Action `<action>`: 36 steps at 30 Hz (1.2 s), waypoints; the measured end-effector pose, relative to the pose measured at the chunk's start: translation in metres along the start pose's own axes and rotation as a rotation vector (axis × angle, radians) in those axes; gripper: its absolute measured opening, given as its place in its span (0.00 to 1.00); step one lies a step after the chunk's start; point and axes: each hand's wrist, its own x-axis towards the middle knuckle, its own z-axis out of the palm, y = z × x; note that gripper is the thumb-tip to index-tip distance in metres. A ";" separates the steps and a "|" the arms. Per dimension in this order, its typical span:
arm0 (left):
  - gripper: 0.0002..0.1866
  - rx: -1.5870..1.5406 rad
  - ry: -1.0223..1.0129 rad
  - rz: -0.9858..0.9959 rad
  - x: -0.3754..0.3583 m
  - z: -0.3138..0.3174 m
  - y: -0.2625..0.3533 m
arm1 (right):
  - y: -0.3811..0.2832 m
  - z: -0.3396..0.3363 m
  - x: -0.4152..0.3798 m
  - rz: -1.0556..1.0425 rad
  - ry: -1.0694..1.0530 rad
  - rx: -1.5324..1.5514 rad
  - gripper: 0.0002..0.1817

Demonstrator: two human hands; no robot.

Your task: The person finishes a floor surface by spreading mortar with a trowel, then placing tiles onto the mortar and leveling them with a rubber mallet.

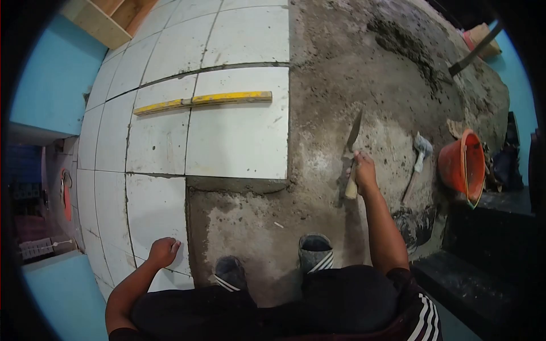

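Note:
My right hand (365,170) is closed round the pale handle of a trowel (355,131), its narrow blade pointing away from me over the rough grey floor (318,136). At the lower left, my left hand (165,252) is curled above a white tile (156,207); whether anything small is inside the fingers is hidden. A yellow level (227,99) lies across two white tiles (239,139). Grey mortar (239,184) shows along the near edge of the larger tile. To the right of the trowel lies a hammer (420,153) with a pale wrapped head.
An orange bucket (453,165) stands at the right, near a dark step (466,284). Behind it rises a heap of mortar (478,85) with a tool handle (478,48) across it. A wooden box (94,23) sits at the upper left. My slippered feet are below.

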 end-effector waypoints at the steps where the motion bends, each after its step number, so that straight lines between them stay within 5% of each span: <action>1: 0.19 0.002 0.002 -0.006 0.003 0.001 -0.001 | 0.007 -0.004 -0.008 0.037 0.013 -0.009 0.16; 10: 0.19 0.071 -0.060 0.110 0.020 -0.008 0.027 | 0.050 0.058 -0.086 0.098 -0.335 -0.177 0.17; 21: 0.18 0.099 -0.029 0.059 0.011 -0.004 0.001 | 0.043 0.111 -0.091 -0.124 -0.426 -0.338 0.17; 23: 0.18 0.103 -0.043 0.079 0.016 -0.004 0.002 | 0.020 0.097 -0.101 0.020 -0.487 -0.298 0.17; 30: 0.18 0.111 -0.058 0.141 0.029 -0.008 0.022 | 0.024 0.100 -0.056 0.002 -0.357 -0.256 0.16; 36: 0.18 0.123 -0.081 0.061 0.014 0.001 0.005 | 0.012 0.111 -0.056 0.052 -0.482 -0.206 0.17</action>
